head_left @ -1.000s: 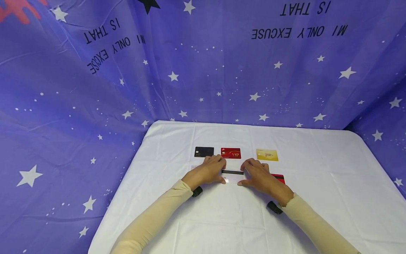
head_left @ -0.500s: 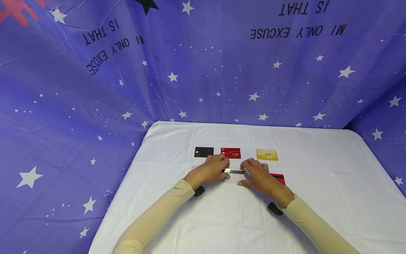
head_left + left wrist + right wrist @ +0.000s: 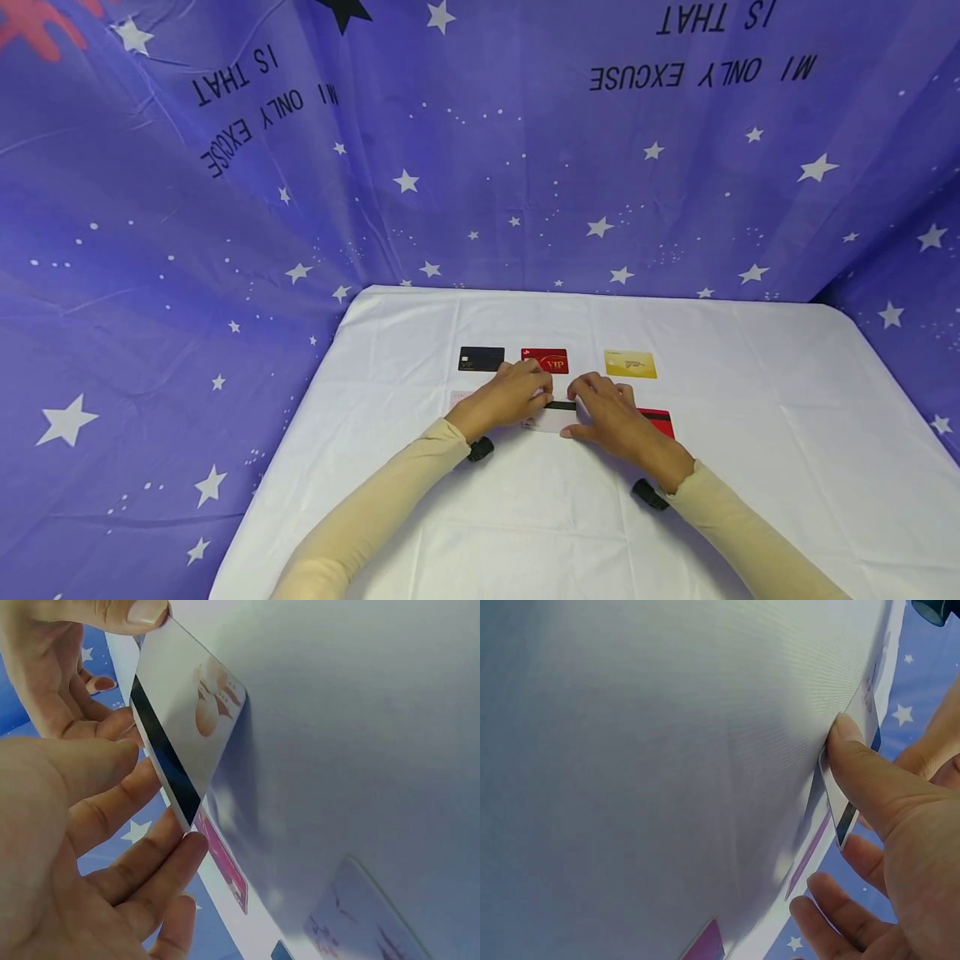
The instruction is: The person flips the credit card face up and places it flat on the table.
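Observation:
A white card point(image 3: 547, 419) with a black stripe and a reddish-brown print is tilted up off the white cloth. My right hand point(image 3: 611, 417) grips its right end, thumb on the near edge, fingers at the far edge. My left hand point(image 3: 510, 396) is at the striped far edge; in the left wrist view its fingertips point(image 3: 196, 844) touch a corner, and its thumb lies beside the edge, not across the face. A pale pink card point(image 3: 461, 399) lies partly behind the left hand. Beside the right hand, a red card point(image 3: 658, 422) with a dark stripe is partly covered.
Beyond the hands, a black VIP card point(image 3: 482, 358), a red VIP card point(image 3: 551, 360) and a gold card point(image 3: 630, 364) lie in a row. The white-covered table point(image 3: 525, 525) meets a purple star-patterned curtain point(image 3: 525, 167) behind. Black devices point(image 3: 649, 494) are strapped at both wrists.
My left hand has slid right and slightly away along the white card, its thumb leaving the near edge for the striped edge. The right hand has stayed in place.

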### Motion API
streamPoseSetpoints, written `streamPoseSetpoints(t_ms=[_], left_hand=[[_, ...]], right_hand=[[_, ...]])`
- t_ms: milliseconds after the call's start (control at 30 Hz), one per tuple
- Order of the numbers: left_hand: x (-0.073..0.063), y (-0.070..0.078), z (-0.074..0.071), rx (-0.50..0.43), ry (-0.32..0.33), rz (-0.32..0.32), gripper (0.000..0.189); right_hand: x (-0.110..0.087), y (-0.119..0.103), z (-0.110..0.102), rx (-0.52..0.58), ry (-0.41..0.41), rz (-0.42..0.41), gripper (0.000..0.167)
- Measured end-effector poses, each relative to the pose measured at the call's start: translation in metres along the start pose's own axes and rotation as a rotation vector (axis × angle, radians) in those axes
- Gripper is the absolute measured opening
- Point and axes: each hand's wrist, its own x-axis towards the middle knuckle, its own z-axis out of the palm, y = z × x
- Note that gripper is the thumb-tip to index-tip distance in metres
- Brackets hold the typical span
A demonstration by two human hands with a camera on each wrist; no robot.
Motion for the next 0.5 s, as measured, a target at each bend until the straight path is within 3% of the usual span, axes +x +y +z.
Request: streamPoseSetpoints(t_ms=[267, 500], left_hand=[[0.006, -0.0004, 0.0019, -0.075, -0.027, -0.031, 0.013], [0.0092, -0.0033, 0.0013, -0.194, -0.065, -0.012, 0.015]], right_hand=[[0.0002, -0.0016, 0.0, -0.042, 0.033, -0.018, 0.06], [-0.0001, -0.0071, -0.0031, -0.082, 0.067, -0.054, 0.062]])
